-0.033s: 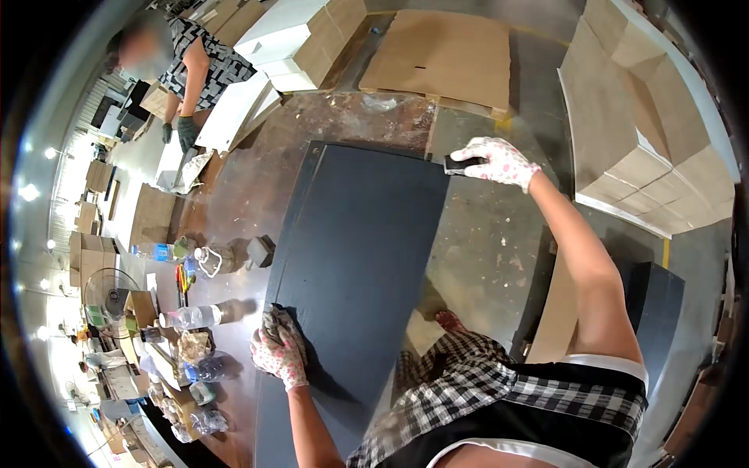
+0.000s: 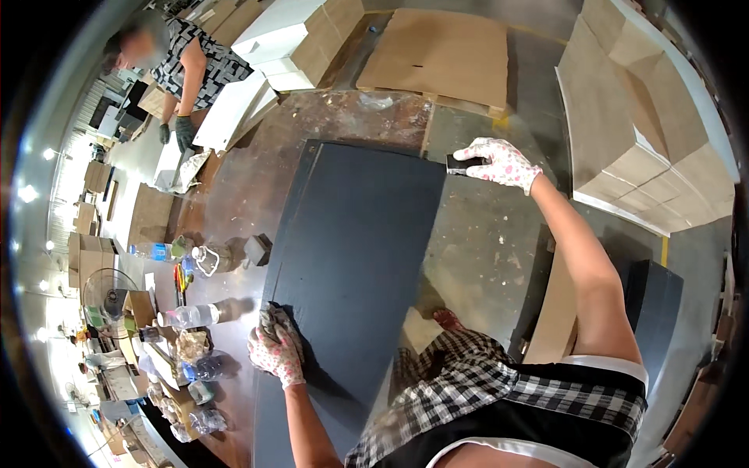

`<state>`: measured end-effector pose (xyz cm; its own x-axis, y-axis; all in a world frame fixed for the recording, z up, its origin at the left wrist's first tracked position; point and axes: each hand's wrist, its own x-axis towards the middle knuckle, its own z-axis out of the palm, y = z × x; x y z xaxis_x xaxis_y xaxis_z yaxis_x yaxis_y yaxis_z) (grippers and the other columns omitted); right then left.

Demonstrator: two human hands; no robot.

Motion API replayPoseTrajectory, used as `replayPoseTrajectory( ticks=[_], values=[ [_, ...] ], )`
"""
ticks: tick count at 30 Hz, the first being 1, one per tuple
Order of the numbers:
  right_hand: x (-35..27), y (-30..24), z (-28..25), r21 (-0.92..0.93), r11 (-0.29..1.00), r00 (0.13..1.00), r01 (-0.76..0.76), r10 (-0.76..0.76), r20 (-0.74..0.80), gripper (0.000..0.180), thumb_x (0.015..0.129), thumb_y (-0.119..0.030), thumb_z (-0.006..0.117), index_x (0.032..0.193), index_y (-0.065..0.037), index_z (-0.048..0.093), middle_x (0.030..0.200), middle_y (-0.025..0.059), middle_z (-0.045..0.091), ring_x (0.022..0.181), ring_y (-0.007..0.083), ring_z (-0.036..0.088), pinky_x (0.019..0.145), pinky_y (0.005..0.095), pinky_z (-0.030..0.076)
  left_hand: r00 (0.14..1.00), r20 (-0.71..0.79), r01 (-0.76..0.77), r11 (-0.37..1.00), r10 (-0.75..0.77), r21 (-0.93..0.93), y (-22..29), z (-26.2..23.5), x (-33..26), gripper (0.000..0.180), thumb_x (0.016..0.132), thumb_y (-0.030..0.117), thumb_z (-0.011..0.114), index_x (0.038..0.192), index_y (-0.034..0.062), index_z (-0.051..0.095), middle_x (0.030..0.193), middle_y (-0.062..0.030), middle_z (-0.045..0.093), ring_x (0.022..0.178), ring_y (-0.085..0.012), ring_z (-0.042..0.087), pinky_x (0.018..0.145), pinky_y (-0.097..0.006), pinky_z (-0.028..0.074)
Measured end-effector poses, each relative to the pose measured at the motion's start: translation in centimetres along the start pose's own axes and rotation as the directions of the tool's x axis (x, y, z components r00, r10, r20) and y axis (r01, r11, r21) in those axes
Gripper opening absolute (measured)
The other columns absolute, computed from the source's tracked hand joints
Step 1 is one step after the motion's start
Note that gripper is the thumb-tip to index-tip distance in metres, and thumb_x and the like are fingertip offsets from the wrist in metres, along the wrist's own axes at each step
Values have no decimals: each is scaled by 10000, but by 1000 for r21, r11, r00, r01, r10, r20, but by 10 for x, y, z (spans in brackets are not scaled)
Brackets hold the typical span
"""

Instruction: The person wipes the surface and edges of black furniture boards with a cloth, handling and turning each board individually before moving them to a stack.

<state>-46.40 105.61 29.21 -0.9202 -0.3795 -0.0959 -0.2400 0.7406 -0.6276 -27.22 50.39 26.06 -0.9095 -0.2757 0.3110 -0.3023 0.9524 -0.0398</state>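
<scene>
Right hand [image 2: 503, 162] pinches a dark block [image 2: 462, 164] at the panel's [image 2: 351, 257] far right corner, left hand [image 2: 277, 349] pressed flat near its left edge; panel looks uniformly dark, remaining work unclear.

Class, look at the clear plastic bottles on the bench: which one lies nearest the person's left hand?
The clear bottle lying on its side just left of the left hand; the others sit farther toward the bench's cluttered left edge.

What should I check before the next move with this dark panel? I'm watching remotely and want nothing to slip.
1. Left hand on the dark panel near edge: ok.
2. Right hand at the far corner, holding a small dark tool: ok.
3. Both hands gloved: ok.
4. Plastic bottles off the panel: ok.
5. Co-worker away from the panel: ok.
6. Grip firmness: cannot tell.
</scene>
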Motion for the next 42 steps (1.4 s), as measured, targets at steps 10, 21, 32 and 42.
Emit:
replayPoseTrajectory(
  ticks=[10, 21, 32, 42],
  values=[
    [-72, -50, 122, -320, 937, 855, 138, -276, -439, 435, 853, -351, 668, 1267, -224, 623, 1048, 101, 636, 1030, 313, 613, 874, 450, 516, 999, 49, -2, 999, 4, -52, 2, 3, 10, 382, 871, 315, 605, 1138, 43, 637, 1070, -164, 616, 977, -354, 587, 874, -463, 467],
    [-69, -116, 113, -207, 978, 894, -7, -86, -439, 323, 859, -271, 657, 1146, -123, 653, 919, 133, 597, 833, 303, 597, 686, 426, 502, 1000, 29, -10, 997, 12, -71, 1, 2, 11, 344, 880, 338, 599, 1096, 74, 644, 1019, -153, 638, 929, -343, 605, 829, -456, 476],
    [-96, -155, 156, -138, 981, 873, 139, -187, -450, 333, 839, -253, 687, 1136, -112, 638, 899, 114, 594, 821, 273, 590, 671, 414, 483, 999, 38, -23, 997, 26, -73, -58, -18, -32, 399, 887, 297, 593, 1211, 66, 612, 1204, -162, 616, 1070, -366, 582, 929, -456, 449],
    [-220, -318, 277, -142, 842, 845, 520, -531, -61, 380, 823, -304, 688, 1165, -138, 678, 1070, 71, 667, 932, 266, 638, 816, 433, 524, 970, 95, 225, 974, -223, -5, -271, -66, -166, 401, 833, 251, 619, 1189, 68, 626, 1081, -150, 642, 990, -343, 600, 889, -449, 465]
  ],
)
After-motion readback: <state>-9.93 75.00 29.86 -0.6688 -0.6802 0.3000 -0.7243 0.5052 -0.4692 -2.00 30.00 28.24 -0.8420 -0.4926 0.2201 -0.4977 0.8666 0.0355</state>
